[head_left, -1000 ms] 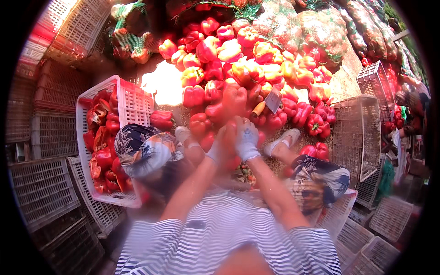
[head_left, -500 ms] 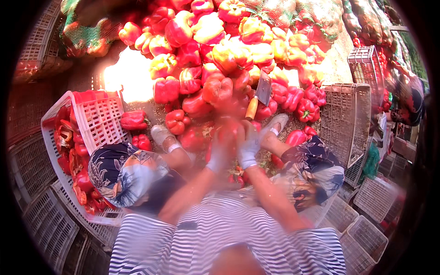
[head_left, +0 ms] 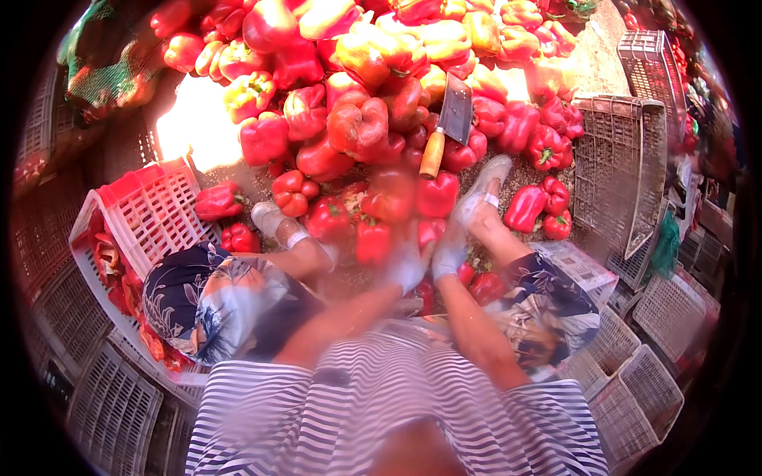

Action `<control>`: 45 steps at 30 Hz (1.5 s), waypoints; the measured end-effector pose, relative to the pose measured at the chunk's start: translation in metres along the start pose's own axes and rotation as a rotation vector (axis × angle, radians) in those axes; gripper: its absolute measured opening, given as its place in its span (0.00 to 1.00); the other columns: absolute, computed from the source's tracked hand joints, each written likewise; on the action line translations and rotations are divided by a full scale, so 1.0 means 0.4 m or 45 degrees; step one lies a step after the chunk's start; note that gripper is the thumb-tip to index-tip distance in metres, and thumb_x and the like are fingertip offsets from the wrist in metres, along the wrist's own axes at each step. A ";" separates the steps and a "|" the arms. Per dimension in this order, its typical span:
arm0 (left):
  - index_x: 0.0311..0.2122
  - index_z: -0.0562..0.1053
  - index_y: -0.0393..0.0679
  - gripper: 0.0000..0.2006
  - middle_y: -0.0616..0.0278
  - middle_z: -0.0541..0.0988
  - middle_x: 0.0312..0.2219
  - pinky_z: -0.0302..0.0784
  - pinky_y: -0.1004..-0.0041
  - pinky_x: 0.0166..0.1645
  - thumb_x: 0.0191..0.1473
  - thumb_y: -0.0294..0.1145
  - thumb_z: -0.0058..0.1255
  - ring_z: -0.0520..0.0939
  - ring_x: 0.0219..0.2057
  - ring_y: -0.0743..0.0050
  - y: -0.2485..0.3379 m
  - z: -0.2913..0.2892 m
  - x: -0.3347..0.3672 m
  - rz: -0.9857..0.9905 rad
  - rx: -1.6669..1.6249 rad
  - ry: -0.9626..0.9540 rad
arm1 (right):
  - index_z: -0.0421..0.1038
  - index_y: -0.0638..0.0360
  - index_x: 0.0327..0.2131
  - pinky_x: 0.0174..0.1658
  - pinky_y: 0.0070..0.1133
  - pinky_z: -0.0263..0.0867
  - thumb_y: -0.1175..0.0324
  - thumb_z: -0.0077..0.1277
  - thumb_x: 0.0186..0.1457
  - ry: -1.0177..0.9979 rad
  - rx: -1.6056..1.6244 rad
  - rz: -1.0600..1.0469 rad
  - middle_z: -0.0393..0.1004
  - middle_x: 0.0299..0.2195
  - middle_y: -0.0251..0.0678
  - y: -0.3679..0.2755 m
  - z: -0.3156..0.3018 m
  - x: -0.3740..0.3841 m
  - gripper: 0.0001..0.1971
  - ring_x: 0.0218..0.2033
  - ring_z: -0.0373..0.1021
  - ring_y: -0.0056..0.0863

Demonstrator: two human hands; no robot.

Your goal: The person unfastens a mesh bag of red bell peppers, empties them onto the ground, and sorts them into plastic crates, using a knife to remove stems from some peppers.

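My left hand (head_left: 408, 266), in a white glove, reaches in between my feet, blurred, close to a red bell pepper (head_left: 373, 241). Beside it is my right hand (head_left: 450, 252), also gloved, its fingers pointing forward next to my right shoe. Smearing hides the fingers of both hands, so I cannot make out whether anything is in them. Just beyond lies a cleaver (head_left: 456, 111) with a wooden handle, resting on the heap of red bell peppers (head_left: 359, 127). Another blurred red pepper (head_left: 391, 195) lies ahead of the hands.
At my left a white and red plastic crate (head_left: 163, 205) lies tilted, with cut red pepper pieces (head_left: 111, 262) inside. An upright crate (head_left: 617, 170) stands right of the heap. More crates (head_left: 635, 397) sit behind my right knee, and a green mesh sack (head_left: 107, 67) is at the far left.
Both hands have drawn back from the red pepper they were around and dropped lower between my feet. The whole view has shifted, so the heap sits higher.
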State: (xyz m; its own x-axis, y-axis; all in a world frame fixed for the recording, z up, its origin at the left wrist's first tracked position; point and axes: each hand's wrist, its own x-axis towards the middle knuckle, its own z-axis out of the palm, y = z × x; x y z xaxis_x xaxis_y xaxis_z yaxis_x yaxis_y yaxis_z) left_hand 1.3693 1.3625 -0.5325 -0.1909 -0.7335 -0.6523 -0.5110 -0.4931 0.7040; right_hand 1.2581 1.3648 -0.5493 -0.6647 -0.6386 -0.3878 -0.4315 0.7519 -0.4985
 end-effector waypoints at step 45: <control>0.58 0.63 0.34 0.33 0.46 0.73 0.50 0.69 0.65 0.55 0.51 0.44 0.57 0.74 0.52 0.56 0.000 0.118 0.130 -0.363 -0.319 0.222 | 0.74 0.56 0.33 0.39 0.40 0.68 0.58 0.39 0.61 0.115 -0.215 -0.091 0.76 0.32 0.48 0.041 0.050 0.112 0.16 0.34 0.73 0.48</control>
State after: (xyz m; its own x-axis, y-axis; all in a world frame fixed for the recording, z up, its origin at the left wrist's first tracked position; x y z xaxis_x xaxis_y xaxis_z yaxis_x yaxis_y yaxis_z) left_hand 1.3199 1.3464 -0.5796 0.0845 -0.6089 -0.7888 -0.2989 -0.7706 0.5628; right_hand 1.2337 1.3452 -0.5904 -0.6774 -0.6797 -0.2812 -0.5709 0.7268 -0.3819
